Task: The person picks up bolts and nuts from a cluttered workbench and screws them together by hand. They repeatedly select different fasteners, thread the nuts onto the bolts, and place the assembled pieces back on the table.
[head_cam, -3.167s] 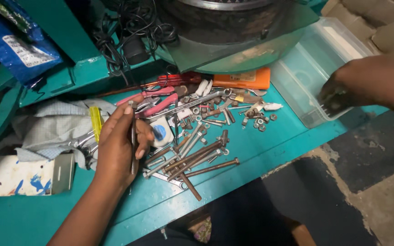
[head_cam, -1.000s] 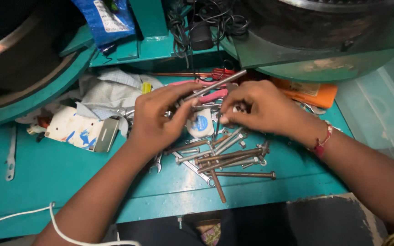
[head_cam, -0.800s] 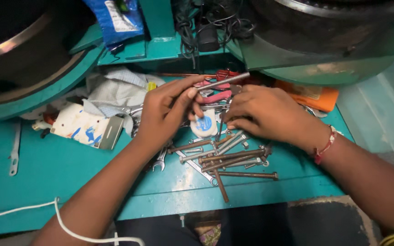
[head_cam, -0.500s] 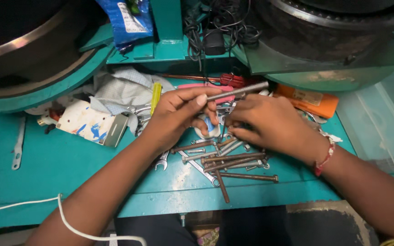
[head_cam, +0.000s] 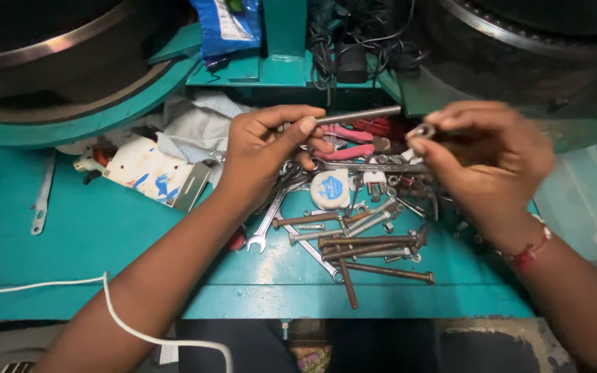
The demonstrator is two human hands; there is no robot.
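The left hand pinches a long bolt pointing at the right hand, whose fingertips grip a small nut; threading it on calls for lining both up

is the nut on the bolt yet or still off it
Off. The left hand holds the bolt level, its end bare. The right hand pinches the small nut just beyond it, with a gap between them.
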